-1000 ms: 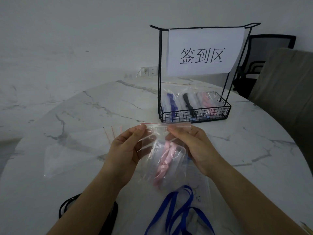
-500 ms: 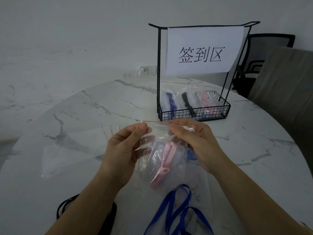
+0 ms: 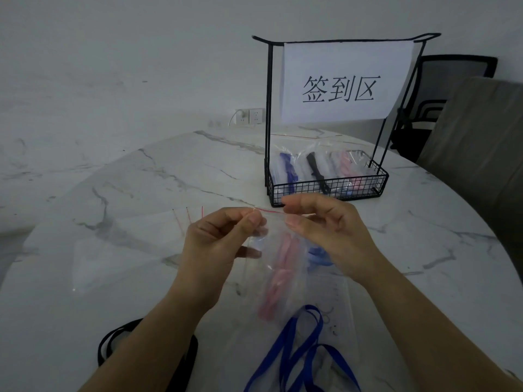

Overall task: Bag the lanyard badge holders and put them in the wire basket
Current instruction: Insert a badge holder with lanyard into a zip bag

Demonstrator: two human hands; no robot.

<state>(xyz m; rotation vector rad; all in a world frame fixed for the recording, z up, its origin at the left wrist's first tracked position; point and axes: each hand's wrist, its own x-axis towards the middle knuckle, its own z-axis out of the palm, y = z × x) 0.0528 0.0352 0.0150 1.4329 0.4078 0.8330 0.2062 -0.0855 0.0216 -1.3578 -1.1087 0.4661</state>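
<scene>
While the desk [image 3: 141,179] carries 1 wire basket [image 3: 328,190] far right, seemingly with 3 bagged sets [image 3: 317,168], 1 clear bag [image 3: 254,278] holding 1 pink lanyard [image 3: 280,273] hangs lengthwise below 2 hands. The left hand [image 3: 218,244] and right hand [image 3: 331,236] each pinch its red-lined top edge between thumb and fingers [image 3: 232,215]; the basket lies just beyond, nearer the right. 1 blue lanyard [image 3: 300,349] lies near.

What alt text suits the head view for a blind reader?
A left hand and right hand pinch the top of a clear zip bag holding a pink lanyard, over a marble table. Behind stands a wire basket of bagged lanyards.
</scene>
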